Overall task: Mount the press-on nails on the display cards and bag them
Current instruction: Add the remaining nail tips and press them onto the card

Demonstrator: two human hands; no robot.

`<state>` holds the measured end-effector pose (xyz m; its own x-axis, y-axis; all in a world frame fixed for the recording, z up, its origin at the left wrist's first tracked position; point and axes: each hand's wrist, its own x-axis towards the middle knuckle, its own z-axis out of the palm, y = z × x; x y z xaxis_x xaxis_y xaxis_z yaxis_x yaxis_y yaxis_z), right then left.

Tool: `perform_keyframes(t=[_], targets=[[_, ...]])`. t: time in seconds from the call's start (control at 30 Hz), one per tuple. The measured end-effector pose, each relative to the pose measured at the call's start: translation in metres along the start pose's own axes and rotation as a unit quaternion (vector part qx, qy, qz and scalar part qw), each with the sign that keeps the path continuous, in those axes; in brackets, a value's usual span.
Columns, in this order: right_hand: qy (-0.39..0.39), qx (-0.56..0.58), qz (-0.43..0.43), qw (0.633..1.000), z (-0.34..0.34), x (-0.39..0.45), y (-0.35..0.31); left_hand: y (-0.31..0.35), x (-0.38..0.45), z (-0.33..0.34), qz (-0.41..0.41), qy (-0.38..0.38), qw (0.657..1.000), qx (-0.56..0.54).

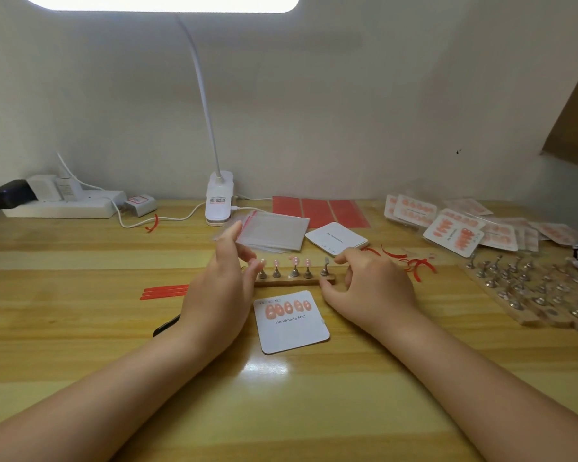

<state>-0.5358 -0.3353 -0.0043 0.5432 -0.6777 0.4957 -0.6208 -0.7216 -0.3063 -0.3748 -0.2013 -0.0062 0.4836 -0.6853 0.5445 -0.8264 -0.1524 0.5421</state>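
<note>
Wood table (pixel 80 328), glossy and yellow-grained, runs to a plain white wall (pixel 314 111); a clip lamp (pixel 218 198) stands at the back, glaring overhead. A power strip (pixel 64 205) sits far left, red sheets (pixel 317 210) and clear bags (pixel 274 231) behind the hands, blank cards (pixel 336 238) beside them. Bagged sets (pixel 454 228) and spare stands (pixel 531 288) crowd the right. A card (pixel 291 323) with five pink nails lies in the centre, just before a wooden holder (pixel 294 278). The left hand (pixel 221 288) is open, fingertips at the holder's left end. The right hand (pixel 367 288) curls round the right end.
</note>
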Motion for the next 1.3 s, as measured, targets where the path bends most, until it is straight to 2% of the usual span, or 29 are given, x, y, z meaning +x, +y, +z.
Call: perform_keyframes(t=[0.13, 0.23, 0.3, 0.4, 0.5, 0.6, 1.0, 1.2, 1.3], targets=[[-0.006, -0.06, 0.047, 0.997, -0.002, 0.002, -0.002, -0.002, 0.003, 0.001, 0.007, -0.029, 0.998, -0.049], [-0.023, 0.01, 0.012, 1.0, -0.007, 0.001, -0.005, -0.003, 0.002, 0.001, 0.012, -0.024, 0.997, -0.072], [-0.074, 0.088, -0.061, 0.991, -0.012, -0.002, -0.009, -0.002, 0.001, 0.001, 0.013, -0.017, 0.996, -0.083], [-0.172, 0.09, -0.16, 0.968, -0.019, -0.007, -0.018, 0.001, 0.0, -0.001, 0.022, -0.015, 0.996, -0.085], [-0.247, 0.036, -0.183, 0.951, -0.019, -0.007, -0.021, 0.003, 0.0, -0.003, 0.034, -0.012, 0.996, -0.078], [-0.29, 0.015, -0.177, 0.941, -0.02, -0.006, -0.021, 0.004, -0.001, -0.004, 0.03, -0.011, 0.996, -0.08], [-0.287, 0.018, -0.137, 0.948, -0.025, -0.001, -0.023, 0.003, 0.0, -0.006, 0.04, -0.018, 0.998, -0.052], [-0.207, -0.007, -0.154, 0.966, -0.025, 0.0, -0.024, 0.003, -0.001, -0.007, 0.045, -0.024, 0.997, -0.05], [-0.176, -0.005, -0.133, 0.975, -0.022, 0.0, -0.02, 0.005, -0.002, -0.008, 0.035, -0.02, 0.998, -0.041]])
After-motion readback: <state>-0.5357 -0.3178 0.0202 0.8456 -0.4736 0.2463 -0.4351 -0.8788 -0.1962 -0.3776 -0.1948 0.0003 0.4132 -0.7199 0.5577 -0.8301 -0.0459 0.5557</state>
